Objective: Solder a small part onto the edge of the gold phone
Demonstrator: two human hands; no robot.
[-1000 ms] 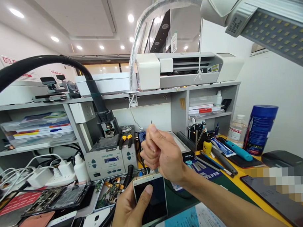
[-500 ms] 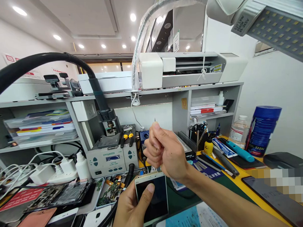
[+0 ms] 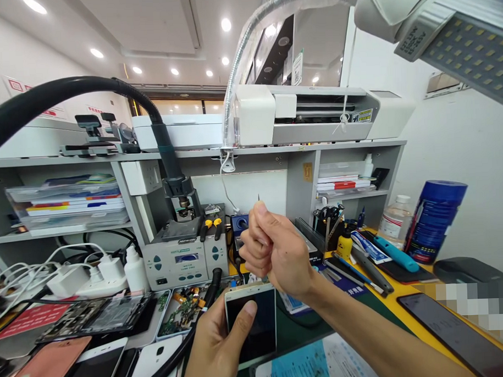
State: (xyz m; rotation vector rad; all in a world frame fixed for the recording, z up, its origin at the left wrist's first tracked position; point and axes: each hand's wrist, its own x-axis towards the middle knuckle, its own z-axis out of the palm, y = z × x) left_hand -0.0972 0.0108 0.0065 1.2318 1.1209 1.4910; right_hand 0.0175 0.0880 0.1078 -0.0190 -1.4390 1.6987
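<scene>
Low in the middle of the head view, my left hand [image 3: 219,339] is wrapped round a smartphone [image 3: 261,335] with a pale gold frame. Its dark screen faces me, and my thumb lies across the glass. Above the phone's top edge, my right hand [image 3: 274,248] is closed, thumb and forefinger pinched together. From that pinch a thin dark pin [image 3: 259,197] points upward; only its tip shows, the rest hidden by the fingers. The pin is well apart from the phone.
A grey rework station [image 3: 175,262] stands behind, with yellow-handled cutters [image 3: 210,228] on it. A tray of circuit boards [image 3: 183,309] lies left of the phone. Tools, a yellow bottle [image 3: 344,244] and another phone [image 3: 454,330] are at right. A lamp [image 3: 469,54] hangs overhead.
The camera view has shifted very slightly. Both hands keep the same pose, the left round the phone and the right pinching the pin.
</scene>
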